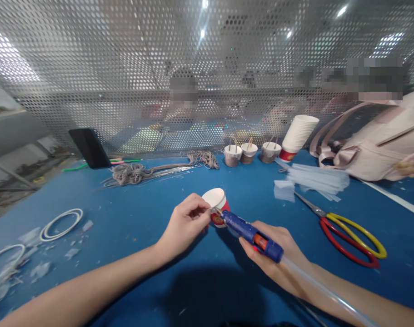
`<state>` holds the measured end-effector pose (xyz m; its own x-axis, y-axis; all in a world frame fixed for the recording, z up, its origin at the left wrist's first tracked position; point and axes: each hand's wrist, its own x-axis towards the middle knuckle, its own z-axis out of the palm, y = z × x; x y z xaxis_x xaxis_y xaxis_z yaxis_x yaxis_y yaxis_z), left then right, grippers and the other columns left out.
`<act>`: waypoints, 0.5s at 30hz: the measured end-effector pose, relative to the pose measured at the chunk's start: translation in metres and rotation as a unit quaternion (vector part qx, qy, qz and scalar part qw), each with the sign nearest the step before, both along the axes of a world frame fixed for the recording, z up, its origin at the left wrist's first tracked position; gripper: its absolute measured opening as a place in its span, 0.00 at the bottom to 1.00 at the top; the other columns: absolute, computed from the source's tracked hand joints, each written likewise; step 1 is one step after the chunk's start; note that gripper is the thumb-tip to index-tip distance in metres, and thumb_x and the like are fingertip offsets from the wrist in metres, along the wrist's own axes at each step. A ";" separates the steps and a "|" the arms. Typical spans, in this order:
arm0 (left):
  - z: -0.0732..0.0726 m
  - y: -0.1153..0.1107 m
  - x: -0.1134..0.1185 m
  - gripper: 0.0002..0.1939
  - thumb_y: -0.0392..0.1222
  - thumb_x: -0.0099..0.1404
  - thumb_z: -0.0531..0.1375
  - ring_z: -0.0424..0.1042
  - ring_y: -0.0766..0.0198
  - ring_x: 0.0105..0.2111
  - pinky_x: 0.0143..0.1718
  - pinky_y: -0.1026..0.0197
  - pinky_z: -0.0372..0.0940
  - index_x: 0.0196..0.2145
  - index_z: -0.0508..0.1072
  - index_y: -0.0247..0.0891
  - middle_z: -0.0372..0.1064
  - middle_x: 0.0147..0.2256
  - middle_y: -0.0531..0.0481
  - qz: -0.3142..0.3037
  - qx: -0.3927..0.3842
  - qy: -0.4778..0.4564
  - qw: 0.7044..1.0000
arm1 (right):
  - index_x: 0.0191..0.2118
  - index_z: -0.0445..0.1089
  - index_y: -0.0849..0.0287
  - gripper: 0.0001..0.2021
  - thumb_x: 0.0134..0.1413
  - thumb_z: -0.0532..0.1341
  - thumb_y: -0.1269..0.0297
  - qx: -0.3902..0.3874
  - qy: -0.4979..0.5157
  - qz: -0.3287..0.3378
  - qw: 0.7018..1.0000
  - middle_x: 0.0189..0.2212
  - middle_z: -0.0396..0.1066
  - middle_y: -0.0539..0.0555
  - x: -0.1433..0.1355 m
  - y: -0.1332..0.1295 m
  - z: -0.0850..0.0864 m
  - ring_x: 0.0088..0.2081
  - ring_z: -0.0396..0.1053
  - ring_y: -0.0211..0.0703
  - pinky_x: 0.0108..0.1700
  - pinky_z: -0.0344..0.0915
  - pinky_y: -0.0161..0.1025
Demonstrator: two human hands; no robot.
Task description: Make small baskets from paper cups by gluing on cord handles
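Observation:
My right hand (pixel 278 245) is wrapped around a blue hot glue gun (pixel 242 227), with a long clear glue stick (pixel 322 286) running out of its back end. The gun's nozzle points left, close against the rim of a red and white paper cup (pixel 215 198). My left hand (pixel 189 215) is closed in a pinch at the cup's near left side, on a thin strand that looks like grey cord (pixel 211 208), right by the nozzle tip. The fingers and the gun hide part of the cup's side.
Scissors (pixel 350 236) with red and yellow handles lie right, near clear strips (pixel 317 179). Behind stand three cord-wrapped cups (pixel 233 156), a cup stack (pixel 298 136) and a pink bag (pixel 373 150). Grey cord bundles (pixel 130 174), a phone (pixel 89 147) and white rings (pixel 62 225) are left.

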<state>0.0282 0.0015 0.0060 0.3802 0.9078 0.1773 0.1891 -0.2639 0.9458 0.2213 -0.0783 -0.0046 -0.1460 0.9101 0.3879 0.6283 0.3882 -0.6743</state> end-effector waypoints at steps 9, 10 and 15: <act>0.000 0.002 -0.001 0.06 0.40 0.57 0.58 0.66 0.72 0.18 0.21 0.65 0.64 0.25 0.70 0.36 0.62 0.27 0.55 0.000 -0.008 -0.007 1.000 | 0.23 0.59 0.56 0.09 0.53 0.57 0.65 -0.011 0.020 -0.016 1.000 0.16 0.57 0.43 0.002 0.001 0.004 0.17 0.53 0.31 0.20 0.55 0.31; 0.000 0.002 -0.001 0.06 0.40 0.57 0.58 0.66 0.72 0.18 0.21 0.65 0.63 0.24 0.70 0.36 0.62 0.27 0.55 0.002 -0.010 -0.008 1.000 | 0.22 0.58 0.56 0.11 0.53 0.57 0.65 -0.025 0.034 -0.020 0.999 0.16 0.56 0.43 0.003 0.002 0.006 0.17 0.51 0.31 0.19 0.54 0.31; 0.002 0.003 -0.002 0.05 0.38 0.56 0.58 0.65 0.72 0.18 0.21 0.66 0.63 0.24 0.70 0.36 0.62 0.27 0.55 0.008 -0.017 -0.007 1.000 | 0.22 0.59 0.57 0.12 0.52 0.57 0.60 -0.123 0.106 -0.050 0.985 0.16 0.54 0.43 0.007 0.008 0.013 0.18 0.49 0.32 0.20 0.52 0.32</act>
<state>0.0265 0.0046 0.0080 0.3638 0.9189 0.1524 0.1790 -0.2295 0.9567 0.2287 -0.0703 0.0089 0.0090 0.9862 0.1655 0.4895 0.1400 -0.8607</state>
